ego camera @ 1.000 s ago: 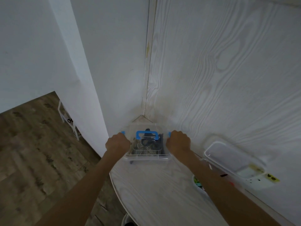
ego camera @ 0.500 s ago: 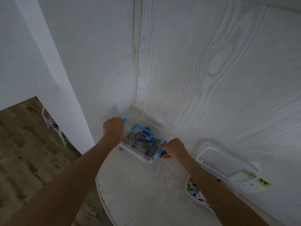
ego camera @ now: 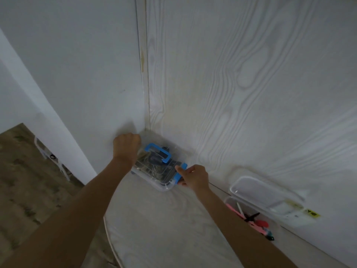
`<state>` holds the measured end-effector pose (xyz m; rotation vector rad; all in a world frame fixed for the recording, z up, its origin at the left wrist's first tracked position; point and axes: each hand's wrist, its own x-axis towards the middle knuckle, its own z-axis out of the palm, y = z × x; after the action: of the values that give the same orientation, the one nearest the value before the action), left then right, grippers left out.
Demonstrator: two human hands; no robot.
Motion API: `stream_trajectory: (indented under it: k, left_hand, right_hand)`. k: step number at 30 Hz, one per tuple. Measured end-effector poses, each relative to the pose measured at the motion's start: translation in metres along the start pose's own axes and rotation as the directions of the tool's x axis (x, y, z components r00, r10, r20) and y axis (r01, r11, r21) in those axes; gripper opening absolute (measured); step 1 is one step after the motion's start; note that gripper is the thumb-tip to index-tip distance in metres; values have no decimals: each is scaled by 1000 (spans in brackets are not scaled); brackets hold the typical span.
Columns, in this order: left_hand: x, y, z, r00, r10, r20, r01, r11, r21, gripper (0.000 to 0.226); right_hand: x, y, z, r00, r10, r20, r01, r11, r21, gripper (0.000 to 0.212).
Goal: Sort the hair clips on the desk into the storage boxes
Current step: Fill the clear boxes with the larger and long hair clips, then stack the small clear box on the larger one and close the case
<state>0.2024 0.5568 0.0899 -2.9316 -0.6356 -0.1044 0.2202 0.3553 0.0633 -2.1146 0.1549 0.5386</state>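
A clear storage box with a blue handle and blue side latches sits in the far corner of the white desk. Dark and metal hair clips fill it under its closed lid. My left hand grips the box's far left end, fingers curled over the edge. My right hand pinches the blue latch on the near right end. A second clear box stands at the right, open, with pink, red and black clips inside.
The second box's clear lid leans against the wood-grain wall at the right. White walls meet right behind the blue-handled box. The desk's rounded edge drops to a wood floor on the left, where a white frame stands.
The box has been turned and pushed deeper into the corner. My left hand went to its far end, and my right hand came to the near latch.
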Motion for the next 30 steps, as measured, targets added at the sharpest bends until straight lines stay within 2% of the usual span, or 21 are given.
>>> stream_trajectory:
  k: [2, 4, 6, 8, 10, 12, 14, 16, 18, 19, 20, 22, 24, 26, 28, 30]
  left_hand:
    - [-2, 1, -2, 1000, -22, 12, 23, 999, -47, 23]
    - [-7, 2, -6, 999, -33, 37, 37, 991, -127, 22]
    - [-15, 4, -13, 998, -33, 56, 44, 975, -217, 23]
    - [-27, 11, -23, 1000, -13, 14, 16, 952, -307, 24]
    - [-38, 28, -37, 999, 31, -23, -38, 912, -409, 26]
    - [-50, 57, -50, 993, 112, -30, -111, 835, -540, 26]
    - [-62, 91, -58, 969, 239, -58, -217, 725, -653, 24]
    - [-78, 132, -63, 924, 375, -76, -315, 632, -708, 26]
    - [-92, 166, -64, 875, 480, -58, -377, 602, -704, 33]
    - [-99, 182, -65, 851, 522, -56, -409, 594, -693, 37]
    - [-107, 198, -66, 831, 554, -60, -438, 582, -685, 41]
    - [-116, 218, -65, 816, 575, -57, -451, 572, -685, 47]
    - [-119, 227, -62, 831, 551, -72, -451, 593, -667, 50]
    - [-121, 226, -61, 831, 535, -150, -508, 622, -596, 55]
    - [-126, 219, -59, 760, 608, -230, -627, 594, -503, 65]
    - [-134, 210, -49, 637, 722, -269, -756, 517, -402, 62]
  right_hand:
    - [0, -4, -3, 998, 32, 54, -33, 999, 9, 36]
    - [-1, -11, -8, 978, 101, 180, -100, 995, -15, 40]
    - [-4, -17, -21, 938, 169, 303, -147, 985, -94, 57]
    - [-13, -17, -41, 937, 140, 319, -86, 980, -177, 55]
    - [-25, -4, -70, 965, -56, 254, 107, 976, -191, 29]
    - [-43, 13, -106, 942, -291, 168, 321, 925, -202, 7]
    - [-62, 34, -138, 885, -464, 41, 458, 849, -264, 10]
    - [-85, 58, -172, 785, -601, -151, 490, 752, -440, 13]
    - [-99, 79, -196, 682, -674, -286, 438, 688, -579, 17]
    - [-103, 89, -206, 663, -675, -324, 399, 685, -610, 20]
    - [-107, 101, -216, 667, -665, -335, 367, 685, -629, 23]
    - [-107, 120, -227, 742, -611, -276, 333, 693, -640, 34]
    - [-105, 133, -232, 805, -564, -185, 334, 687, -646, 45]
    - [-106, 137, -233, 798, -588, -132, 366, 646, -670, 55]
    - [-112, 142, -231, 783, -618, -71, 412, 600, -686, 58]
    - [-119, 153, -224, 773, -635, 8, 469, 562, -681, 51]
